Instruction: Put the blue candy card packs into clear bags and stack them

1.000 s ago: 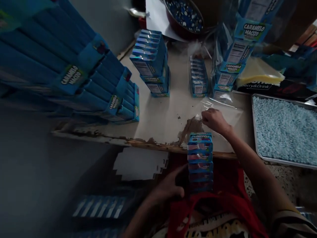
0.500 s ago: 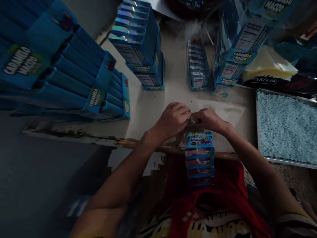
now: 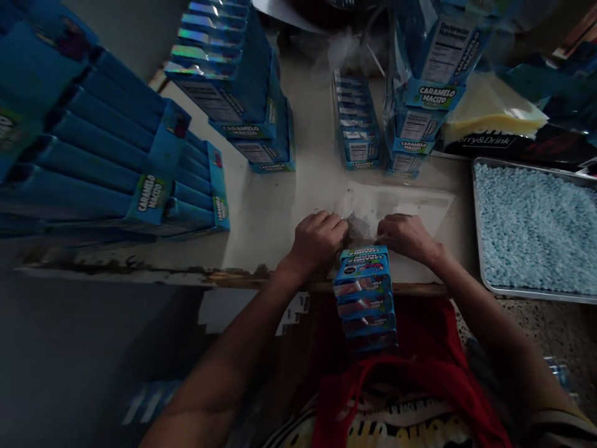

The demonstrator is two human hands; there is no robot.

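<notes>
Between my two hands a piece of clear plastic film (image 3: 359,226), perhaps a bag, is stretched out. My left hand (image 3: 321,239) has its fingers curled closed at the film's left side. On the other side my right hand (image 3: 405,236) pinches it, fingertips bent inward. Just below the film, a blue display tray of candy boxes (image 3: 364,297) juts over the table's front edge towards my body. Its top end lies near the film; whether the film touches it is hard to see. A flat clear sheet or bag (image 3: 426,205) lies under and beyond my right hand.
Tall stacks of blue boxes (image 3: 112,149) stand at the left, with another stack (image 3: 249,99) behind. A small wrapped tray (image 3: 358,124) and a wrapped stack (image 3: 413,127) stand at the back. At right is a metal tray (image 3: 480,249) of pale blue candies.
My hands were close together at the film; they have moved apart, spreading it between them. The whole view has shifted slightly.
</notes>
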